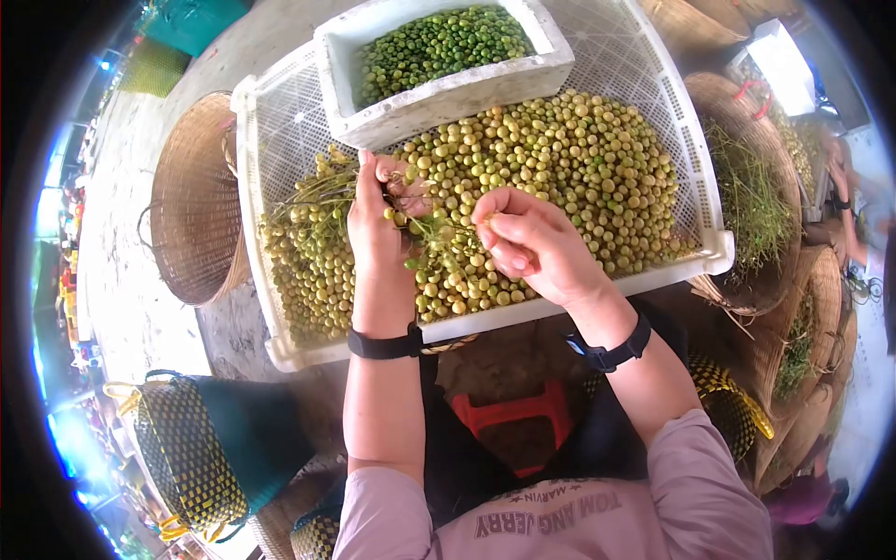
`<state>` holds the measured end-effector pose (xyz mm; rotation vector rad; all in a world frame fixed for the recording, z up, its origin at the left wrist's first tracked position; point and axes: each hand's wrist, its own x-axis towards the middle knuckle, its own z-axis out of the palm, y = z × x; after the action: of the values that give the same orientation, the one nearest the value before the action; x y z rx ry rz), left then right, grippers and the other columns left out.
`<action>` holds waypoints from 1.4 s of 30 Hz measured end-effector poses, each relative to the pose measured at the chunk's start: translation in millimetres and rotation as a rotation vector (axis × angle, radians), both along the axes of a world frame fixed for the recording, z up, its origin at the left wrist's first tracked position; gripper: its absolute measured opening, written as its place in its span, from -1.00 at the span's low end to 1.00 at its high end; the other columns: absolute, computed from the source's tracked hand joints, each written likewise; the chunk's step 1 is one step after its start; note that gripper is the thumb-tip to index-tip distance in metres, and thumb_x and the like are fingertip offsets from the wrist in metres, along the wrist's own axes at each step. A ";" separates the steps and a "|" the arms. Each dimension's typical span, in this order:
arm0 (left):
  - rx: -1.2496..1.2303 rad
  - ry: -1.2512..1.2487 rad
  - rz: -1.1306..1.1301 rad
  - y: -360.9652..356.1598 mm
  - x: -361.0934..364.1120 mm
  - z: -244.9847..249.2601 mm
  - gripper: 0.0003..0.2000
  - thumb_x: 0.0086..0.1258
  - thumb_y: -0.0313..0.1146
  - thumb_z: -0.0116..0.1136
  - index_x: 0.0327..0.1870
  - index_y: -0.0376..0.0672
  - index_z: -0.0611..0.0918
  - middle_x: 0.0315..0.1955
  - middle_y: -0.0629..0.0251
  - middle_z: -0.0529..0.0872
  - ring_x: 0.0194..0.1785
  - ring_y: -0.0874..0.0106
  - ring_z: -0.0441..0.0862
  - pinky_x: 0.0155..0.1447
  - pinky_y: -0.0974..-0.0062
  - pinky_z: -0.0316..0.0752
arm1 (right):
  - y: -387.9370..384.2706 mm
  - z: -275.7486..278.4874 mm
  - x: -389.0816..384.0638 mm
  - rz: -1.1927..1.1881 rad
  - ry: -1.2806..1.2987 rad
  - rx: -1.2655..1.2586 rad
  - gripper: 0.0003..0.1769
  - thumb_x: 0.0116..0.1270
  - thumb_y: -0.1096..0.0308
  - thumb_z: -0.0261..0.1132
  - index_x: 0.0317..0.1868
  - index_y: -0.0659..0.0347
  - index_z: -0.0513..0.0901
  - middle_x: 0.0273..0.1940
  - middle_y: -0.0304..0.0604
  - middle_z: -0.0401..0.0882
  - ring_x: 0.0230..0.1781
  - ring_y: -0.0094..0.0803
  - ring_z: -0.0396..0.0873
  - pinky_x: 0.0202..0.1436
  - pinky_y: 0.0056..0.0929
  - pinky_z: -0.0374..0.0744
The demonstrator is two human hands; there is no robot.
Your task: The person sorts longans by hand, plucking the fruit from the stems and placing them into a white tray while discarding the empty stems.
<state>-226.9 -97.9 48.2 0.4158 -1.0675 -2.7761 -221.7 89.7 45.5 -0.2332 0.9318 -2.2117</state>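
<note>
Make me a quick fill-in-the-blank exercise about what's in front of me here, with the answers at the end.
Beneath the left hand and right hand, the tray is coloured ____.
The box holds fruits coloured ____.
A red stool shows ____ the person's legs.
The shirt reads "TOM ANG ____".

Missing words: white; green; between; JERRY.

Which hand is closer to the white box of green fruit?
Left. The left hand is just in front of the box, near its left corner; the right hand is farther off, over the yellowish fruit.
</note>
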 end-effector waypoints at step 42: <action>-0.126 -0.013 0.157 2.7 -0.5 -3.7 -0.68 0.55 -0.01 -0.06 -0.39 0.01 0.41 -0.48 0.51 0.42 -0.51 0.63 0.32 -0.46 0.64 0.31 | -12.2 -8.2 8.5 0.042 -0.211 0.090 -0.77 0.41 0.19 0.22 -0.17 0.19 0.60 -0.45 -0.43 0.46 -0.70 -0.80 0.14 -0.66 -0.80 0.13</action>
<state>-227.4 -95.2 44.5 0.4800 -1.1526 -2.5569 -213.2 77.5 37.3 0.0223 0.8983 -2.1020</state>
